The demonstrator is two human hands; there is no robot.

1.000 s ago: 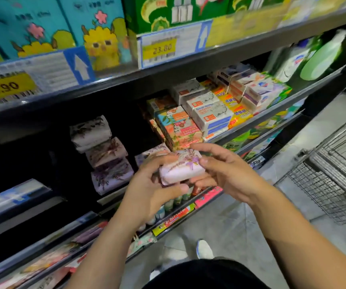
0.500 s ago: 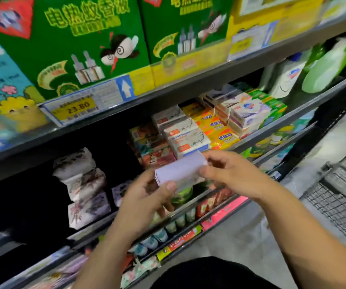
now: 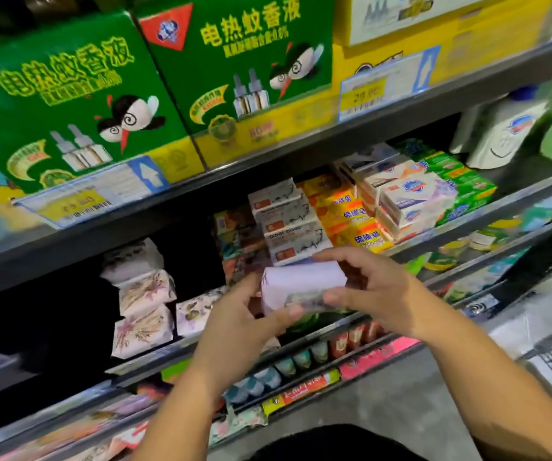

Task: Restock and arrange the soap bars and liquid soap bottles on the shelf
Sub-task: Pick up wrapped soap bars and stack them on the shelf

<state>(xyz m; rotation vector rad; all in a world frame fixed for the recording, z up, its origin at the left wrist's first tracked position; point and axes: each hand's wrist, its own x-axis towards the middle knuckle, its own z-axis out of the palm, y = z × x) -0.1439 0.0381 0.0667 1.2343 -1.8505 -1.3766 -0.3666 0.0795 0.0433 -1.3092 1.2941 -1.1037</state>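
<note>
Just flipped, bar (image 3: 304, 282) showed its plain back.
Left grip (image 3: 241, 314) and right grip (image 3: 377, 291) pinched its ends mid-frame; shelving remained.

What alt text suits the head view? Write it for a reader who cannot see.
The left hand and right hand hold a pale purple soap bar between them in front of a shop shelf. Behind it stand boxed soaps, with flower-printed wrapped bars stacked to the left. Green boxes fill the shelf above.
</note>
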